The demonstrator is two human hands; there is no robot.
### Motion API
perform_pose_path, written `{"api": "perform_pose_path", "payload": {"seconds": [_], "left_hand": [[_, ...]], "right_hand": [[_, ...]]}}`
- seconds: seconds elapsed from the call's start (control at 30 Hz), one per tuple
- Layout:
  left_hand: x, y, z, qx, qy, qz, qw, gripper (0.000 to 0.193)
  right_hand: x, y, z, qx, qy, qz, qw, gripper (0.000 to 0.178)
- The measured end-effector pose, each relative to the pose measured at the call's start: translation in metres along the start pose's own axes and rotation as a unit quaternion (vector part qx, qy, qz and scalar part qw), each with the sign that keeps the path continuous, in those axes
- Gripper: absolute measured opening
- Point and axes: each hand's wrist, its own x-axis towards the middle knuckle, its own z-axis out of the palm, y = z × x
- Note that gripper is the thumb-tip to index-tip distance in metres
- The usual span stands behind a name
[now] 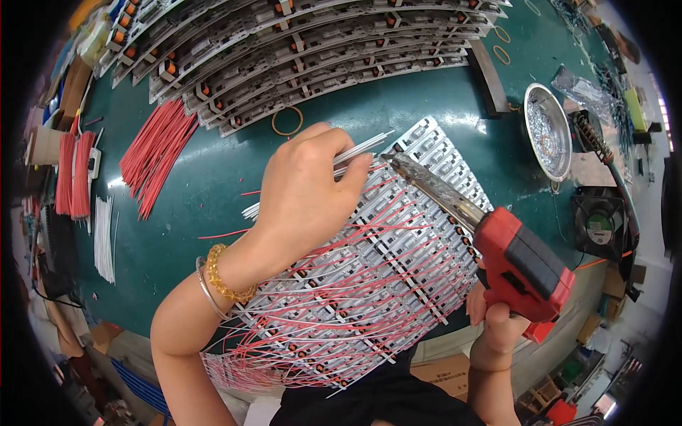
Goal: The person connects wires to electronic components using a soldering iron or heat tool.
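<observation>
My left hand is closed around a small bundle of white wires, pinched between thumb and fingers with the ends pointing right. In my right hand is a red and black soldering gun, fingers wrapped round its handle. Its dark tip meets the upper part of a panel of small circuit boards, close to the ends of the white wires. Many red and white wires trail leftward across the panel, bunching at the lower left. Whether the tip touches a wire is too small to tell.
Stacked board panels span the back of the green table. To the left lie loose red wires and white wires. At right are a metal bowl of shiny scraps, a coiled iron holder and a small black fan.
</observation>
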Motion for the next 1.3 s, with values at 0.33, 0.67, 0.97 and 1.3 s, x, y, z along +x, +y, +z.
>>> {"api": "perform_pose_path", "payload": {"seconds": [0.33, 0.67, 0.97, 1.3], "left_hand": [[0.002, 0.005, -0.003, 0.02, -0.01, -0.001, 1.0, 0.019], [0.0, 0.002, -0.003, 0.007, -0.004, 0.0, 1.0, 0.019], [-0.003, 0.007, 0.0, -0.064, -0.02, 0.013, 0.998, 0.018], [0.0, 0.008, 0.001, -0.057, -0.03, 0.005, 0.998, 0.016]], "right_hand": [[0.001, 0.019, -0.005, -0.077, 0.111, -0.086, 0.987, 0.091], [0.002, -0.001, 0.016, -0.073, 0.069, -0.075, 0.992, 0.095], [-0.001, -0.002, 0.015, -0.07, 0.07, -0.063, 0.993, 0.096], [-0.003, 0.01, 0.004, -0.098, 0.072, -0.045, 0.992, 0.089]]}}
